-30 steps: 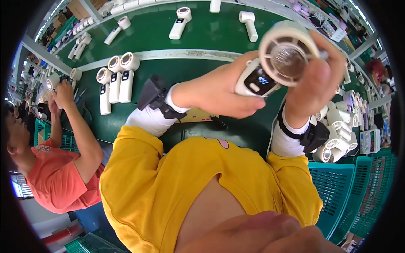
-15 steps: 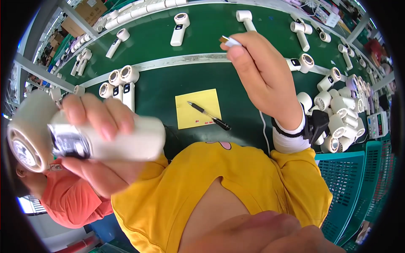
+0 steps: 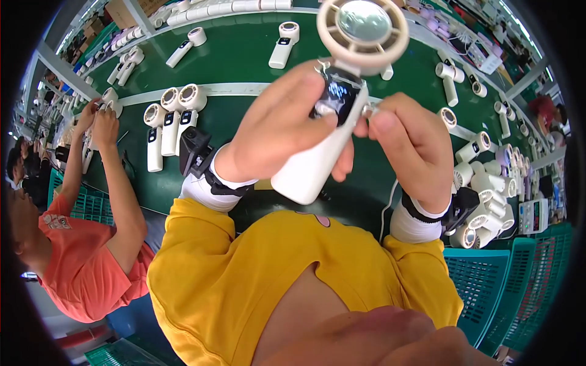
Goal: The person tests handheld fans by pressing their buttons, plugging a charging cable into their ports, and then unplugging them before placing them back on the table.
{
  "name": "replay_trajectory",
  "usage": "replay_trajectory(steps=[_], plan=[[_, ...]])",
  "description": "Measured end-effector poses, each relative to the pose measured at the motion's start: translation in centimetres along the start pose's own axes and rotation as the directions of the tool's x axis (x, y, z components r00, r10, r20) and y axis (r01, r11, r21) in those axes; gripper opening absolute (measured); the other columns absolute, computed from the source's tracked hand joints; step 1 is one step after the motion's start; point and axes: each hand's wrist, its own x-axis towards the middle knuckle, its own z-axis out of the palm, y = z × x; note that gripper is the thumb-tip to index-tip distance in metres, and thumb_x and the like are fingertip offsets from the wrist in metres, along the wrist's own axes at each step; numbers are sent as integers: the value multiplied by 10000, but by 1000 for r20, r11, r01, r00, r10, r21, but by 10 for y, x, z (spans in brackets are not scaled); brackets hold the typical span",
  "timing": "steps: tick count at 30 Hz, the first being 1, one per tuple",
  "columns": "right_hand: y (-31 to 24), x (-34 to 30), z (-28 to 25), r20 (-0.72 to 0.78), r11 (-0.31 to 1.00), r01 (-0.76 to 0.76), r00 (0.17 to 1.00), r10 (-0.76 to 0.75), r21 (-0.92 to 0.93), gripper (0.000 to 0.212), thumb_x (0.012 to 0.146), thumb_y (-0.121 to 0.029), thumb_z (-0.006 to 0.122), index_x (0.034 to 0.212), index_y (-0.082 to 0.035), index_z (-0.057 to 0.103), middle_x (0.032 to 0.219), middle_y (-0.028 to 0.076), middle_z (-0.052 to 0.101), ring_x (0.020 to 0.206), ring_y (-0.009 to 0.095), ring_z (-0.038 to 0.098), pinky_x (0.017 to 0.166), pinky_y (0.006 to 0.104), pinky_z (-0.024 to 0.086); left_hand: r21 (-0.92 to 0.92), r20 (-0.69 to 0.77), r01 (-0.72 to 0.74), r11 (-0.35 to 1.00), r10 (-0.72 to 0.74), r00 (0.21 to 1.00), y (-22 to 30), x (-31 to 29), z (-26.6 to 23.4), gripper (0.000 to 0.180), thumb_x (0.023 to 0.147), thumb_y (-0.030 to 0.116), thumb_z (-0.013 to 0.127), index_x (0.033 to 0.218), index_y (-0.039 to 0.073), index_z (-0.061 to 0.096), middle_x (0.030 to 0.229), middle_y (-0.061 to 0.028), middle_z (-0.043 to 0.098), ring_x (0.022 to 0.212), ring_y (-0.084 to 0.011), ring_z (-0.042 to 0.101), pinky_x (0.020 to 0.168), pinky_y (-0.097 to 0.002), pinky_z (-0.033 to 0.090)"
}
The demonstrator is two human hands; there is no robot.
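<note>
My left hand (image 3: 274,125) is closed around the white handle of a handheld fan (image 3: 305,174). The fan is tilted, its round head up and away from me, and small marks glow on its dark display panel. At the handle's right side, my right hand (image 3: 418,146) pinches a small cable plug (image 3: 368,110). The plug is at the fan's edge; whether it sits in a port is hidden by my fingers. A white cable (image 3: 389,210) runs down beside my right wrist. Behind the fan, only a sliver of yellow paper (image 3: 264,184) shows.
Three fans (image 3: 169,131) lie side by side on the left of the green table. More lie along the green surface (image 3: 238,55) beyond the pale rail. A heap of fans (image 3: 488,204) and teal baskets (image 3: 479,287) are at right. A co-worker in orange (image 3: 91,262) works at left.
My left hand has brought the fan from the far left to the middle, turning its head upward. The right hand has lowered the plug to the fan's side. The display now glows.
</note>
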Motion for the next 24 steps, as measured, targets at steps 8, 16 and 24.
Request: replay_trajectory(steps=[8, 16, 24], plan=[[-2, -1, -17, 244, 992, 97, 967, -75, -76, 199, 839, -188, 497, 722, -35, 547, 571, 80, 488, 503, 221, 479, 468, 289, 361, 75, 218, -147, 986, 128, 968, -17, 2, -12, 518, 815, 69, 390, 1284, -15, 185, 850, -134, 535, 577, -180, 561, 520, -282, 461], [-4, 2, -17, 225, 986, 6, 974, 33, -169, 210, 848, -188, 486, 713, -36, 541, 580, 63, 518, 508, 200, 493, 473, 275, 372, 46, 155, -247, 968, 237, 959, -28, 10, -12, 520, 834, 111, 379, 1287, -21, 160, 861, -138, 529, 600, -157, 546, 504, -268, 449], [13, 7, 4, 40, 998, -49, 998, 51, -40, 226, 867, -178, 461, 724, -24, 542, 625, 42, 565, 547, 146, 516, 509, 245, 392, 282, 22, -353, 892, 362, 932, -45, 16, -14, 526, 814, 44, 400, 1276, -6, 152, 867, -110, 499, 614, -124, 522, 501, -258, 444]])
